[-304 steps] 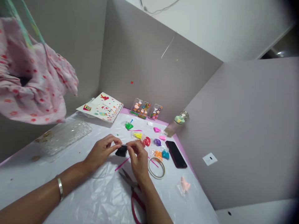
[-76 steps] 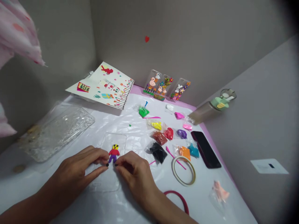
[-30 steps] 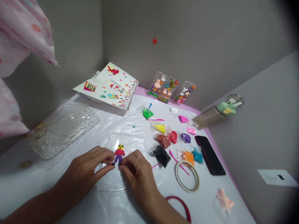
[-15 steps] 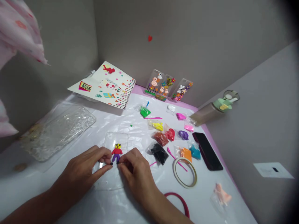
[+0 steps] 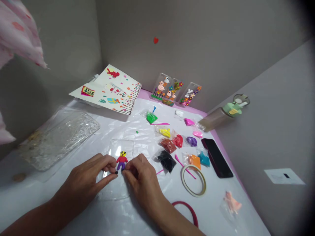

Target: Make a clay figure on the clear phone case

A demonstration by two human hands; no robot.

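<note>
A small clay figure (image 5: 121, 159) with a yellow head, red top and purple legs lies on a clear phone case (image 5: 118, 190). My left hand (image 5: 91, 177) is left of the figure, thumb and forefinger closed around a small black clay piece (image 5: 116, 172) by one leg's end. On the other side, my right hand (image 5: 141, 175) is pinched at the second leg's end, and its fingertips hide what they hold. Both hands rest low over the case.
Bagged coloured clay, including black (image 5: 166, 160) and orange (image 5: 195, 161), lies to the right. Nearby are a tape roll (image 5: 182, 182), a phone (image 5: 218, 159) and a bottle (image 5: 214, 118). Decorated cases (image 5: 188, 94) lean on the wall. A clear textured tray (image 5: 61, 141) lies left.
The view has shifted slightly, moving the whole scene a little left. My right fingertips now cover the dark bit that showed at the second leg. Both hands otherwise keep their pose.
</note>
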